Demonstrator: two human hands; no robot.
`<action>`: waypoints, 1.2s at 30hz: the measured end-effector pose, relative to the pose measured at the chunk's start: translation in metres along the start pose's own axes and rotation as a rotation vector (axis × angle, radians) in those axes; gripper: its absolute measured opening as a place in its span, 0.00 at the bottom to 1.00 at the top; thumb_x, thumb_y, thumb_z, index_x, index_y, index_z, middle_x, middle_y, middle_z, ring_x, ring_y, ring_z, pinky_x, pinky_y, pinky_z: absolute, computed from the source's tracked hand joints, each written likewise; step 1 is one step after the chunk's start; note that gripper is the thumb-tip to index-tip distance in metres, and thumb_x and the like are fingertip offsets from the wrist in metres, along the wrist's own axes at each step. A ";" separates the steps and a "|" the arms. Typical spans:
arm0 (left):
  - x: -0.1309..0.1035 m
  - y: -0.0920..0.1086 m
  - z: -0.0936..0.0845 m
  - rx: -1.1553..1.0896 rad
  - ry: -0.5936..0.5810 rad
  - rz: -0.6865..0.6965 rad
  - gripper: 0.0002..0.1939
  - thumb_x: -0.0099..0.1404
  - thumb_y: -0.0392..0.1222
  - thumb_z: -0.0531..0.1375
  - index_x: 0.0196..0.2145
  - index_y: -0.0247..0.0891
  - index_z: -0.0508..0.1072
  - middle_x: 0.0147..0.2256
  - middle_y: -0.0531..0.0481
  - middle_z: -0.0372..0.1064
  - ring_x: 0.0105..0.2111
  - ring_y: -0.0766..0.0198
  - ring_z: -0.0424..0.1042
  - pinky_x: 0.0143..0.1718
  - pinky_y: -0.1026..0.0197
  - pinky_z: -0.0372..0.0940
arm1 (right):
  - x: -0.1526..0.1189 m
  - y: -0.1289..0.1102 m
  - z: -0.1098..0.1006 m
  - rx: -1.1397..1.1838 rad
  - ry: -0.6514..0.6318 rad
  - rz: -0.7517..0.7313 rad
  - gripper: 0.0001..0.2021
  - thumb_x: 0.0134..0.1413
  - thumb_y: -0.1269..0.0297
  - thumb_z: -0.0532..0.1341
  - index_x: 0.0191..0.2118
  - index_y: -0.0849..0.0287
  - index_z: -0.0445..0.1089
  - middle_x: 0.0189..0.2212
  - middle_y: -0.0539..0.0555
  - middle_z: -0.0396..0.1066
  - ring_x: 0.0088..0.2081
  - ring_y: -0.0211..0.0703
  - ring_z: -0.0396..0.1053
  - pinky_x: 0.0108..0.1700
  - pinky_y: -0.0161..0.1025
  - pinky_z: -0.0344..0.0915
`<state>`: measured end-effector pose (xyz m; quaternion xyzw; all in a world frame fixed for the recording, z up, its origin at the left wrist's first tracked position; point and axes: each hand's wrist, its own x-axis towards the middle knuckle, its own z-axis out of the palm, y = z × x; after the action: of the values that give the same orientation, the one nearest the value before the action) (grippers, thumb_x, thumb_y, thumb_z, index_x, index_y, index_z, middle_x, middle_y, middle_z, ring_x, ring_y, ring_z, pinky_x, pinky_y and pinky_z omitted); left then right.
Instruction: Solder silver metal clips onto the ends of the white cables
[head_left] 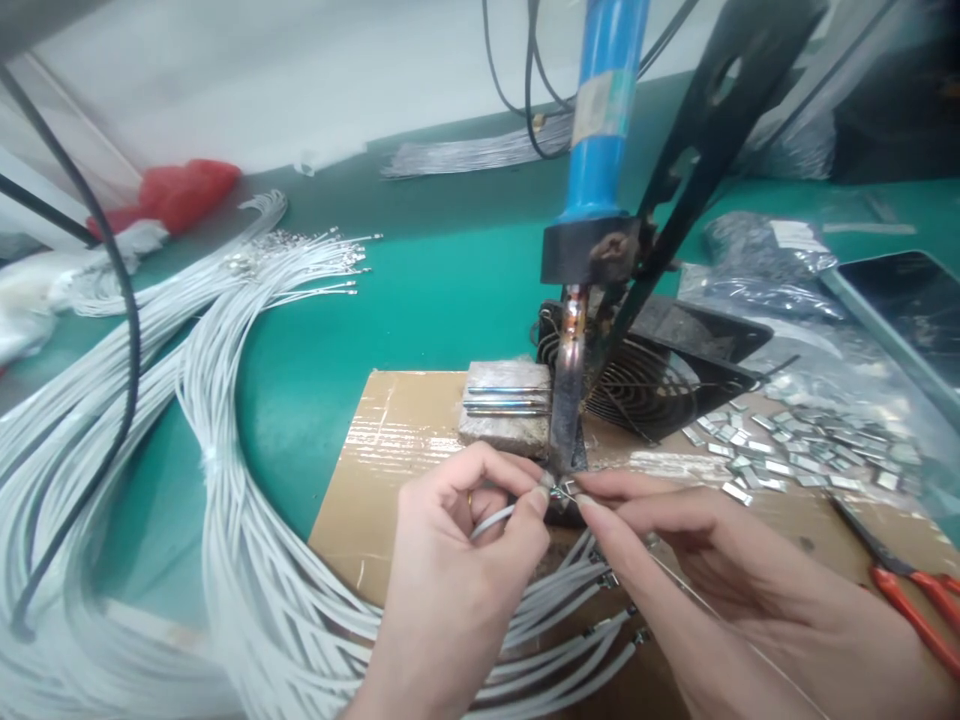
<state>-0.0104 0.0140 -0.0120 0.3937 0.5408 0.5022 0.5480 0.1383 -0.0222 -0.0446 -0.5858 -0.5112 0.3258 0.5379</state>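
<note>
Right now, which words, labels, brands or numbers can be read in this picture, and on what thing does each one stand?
No text can be read.
Label on the blue soldering iron handle: a pale sticker, too blurred to read.
Plastic bags at the right: a white patch, no legible print.
Dark screen: blank.

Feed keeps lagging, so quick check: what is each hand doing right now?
Left hand: closed in a pinch on a white wire at the soldering iron tip.
Right hand: fingers pinched on a small metal terminal there.
</note>
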 end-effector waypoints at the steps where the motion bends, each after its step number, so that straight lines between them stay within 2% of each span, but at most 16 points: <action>1: 0.000 0.000 0.000 -0.002 0.002 0.004 0.08 0.57 0.27 0.68 0.23 0.35 0.79 0.29 0.54 0.78 0.26 0.75 0.73 0.26 0.79 0.64 | -0.001 0.000 0.001 0.000 -0.003 0.006 0.05 0.53 0.57 0.73 0.33 0.49 0.79 0.42 0.54 0.83 0.43 0.54 0.84 0.47 0.39 0.81; 3: 0.000 -0.001 0.001 -0.004 0.002 0.010 0.08 0.58 0.28 0.68 0.23 0.35 0.79 0.29 0.54 0.78 0.25 0.75 0.73 0.26 0.79 0.64 | -0.002 0.000 0.001 -0.002 -0.027 0.012 0.04 0.54 0.58 0.73 0.35 0.47 0.78 0.44 0.51 0.83 0.46 0.51 0.83 0.50 0.36 0.79; 8: -0.002 -0.001 0.002 0.013 0.003 0.026 0.08 0.59 0.30 0.67 0.24 0.36 0.78 0.30 0.52 0.78 0.27 0.73 0.75 0.28 0.77 0.66 | -0.005 0.001 0.001 0.010 0.005 -0.009 0.06 0.54 0.60 0.74 0.35 0.44 0.78 0.43 0.46 0.82 0.47 0.45 0.82 0.51 0.29 0.76; 10: -0.001 -0.001 0.001 0.005 0.003 0.019 0.08 0.59 0.29 0.67 0.24 0.36 0.78 0.30 0.52 0.78 0.27 0.73 0.74 0.27 0.77 0.66 | -0.003 0.000 0.002 0.008 0.016 -0.008 0.06 0.54 0.60 0.74 0.35 0.45 0.78 0.43 0.47 0.83 0.47 0.46 0.82 0.51 0.30 0.76; 15: 0.000 -0.001 0.000 -0.002 -0.011 -0.010 0.08 0.58 0.29 0.68 0.23 0.36 0.78 0.29 0.53 0.78 0.26 0.74 0.73 0.26 0.76 0.65 | -0.001 -0.002 0.002 -0.004 0.001 0.026 0.06 0.52 0.57 0.74 0.32 0.49 0.79 0.42 0.55 0.83 0.44 0.55 0.83 0.47 0.40 0.81; 22: -0.002 -0.003 -0.002 0.029 -0.020 -0.057 0.07 0.59 0.31 0.68 0.24 0.36 0.77 0.31 0.53 0.78 0.25 0.73 0.70 0.25 0.74 0.62 | -0.003 -0.003 0.003 -0.009 0.029 0.056 0.06 0.53 0.59 0.72 0.30 0.52 0.78 0.41 0.56 0.84 0.42 0.51 0.84 0.46 0.36 0.80; 29: -0.002 -0.005 -0.002 0.038 -0.034 -0.108 0.08 0.62 0.35 0.66 0.26 0.37 0.74 0.29 0.52 0.75 0.24 0.71 0.64 0.22 0.71 0.56 | -0.002 -0.003 0.004 0.081 -0.027 0.109 0.06 0.56 0.62 0.72 0.30 0.50 0.77 0.43 0.51 0.83 0.44 0.46 0.83 0.47 0.32 0.79; 32: -0.002 -0.005 -0.002 0.044 -0.023 -0.115 0.08 0.61 0.36 0.67 0.25 0.37 0.74 0.28 0.52 0.74 0.22 0.72 0.61 0.20 0.70 0.53 | -0.001 -0.004 0.003 0.094 -0.044 0.109 0.05 0.56 0.63 0.72 0.31 0.49 0.77 0.44 0.51 0.83 0.46 0.47 0.83 0.48 0.32 0.78; 36: -0.001 0.001 -0.001 0.025 -0.005 -0.126 0.08 0.58 0.35 0.68 0.25 0.37 0.73 0.26 0.53 0.73 0.22 0.73 0.61 0.21 0.71 0.54 | 0.000 -0.004 0.004 0.106 -0.049 0.123 0.05 0.57 0.63 0.72 0.31 0.49 0.77 0.45 0.50 0.82 0.48 0.48 0.82 0.50 0.36 0.78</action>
<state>-0.0112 0.0127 -0.0105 0.3667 0.5694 0.4589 0.5751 0.1333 -0.0219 -0.0414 -0.5786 -0.4693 0.3989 0.5346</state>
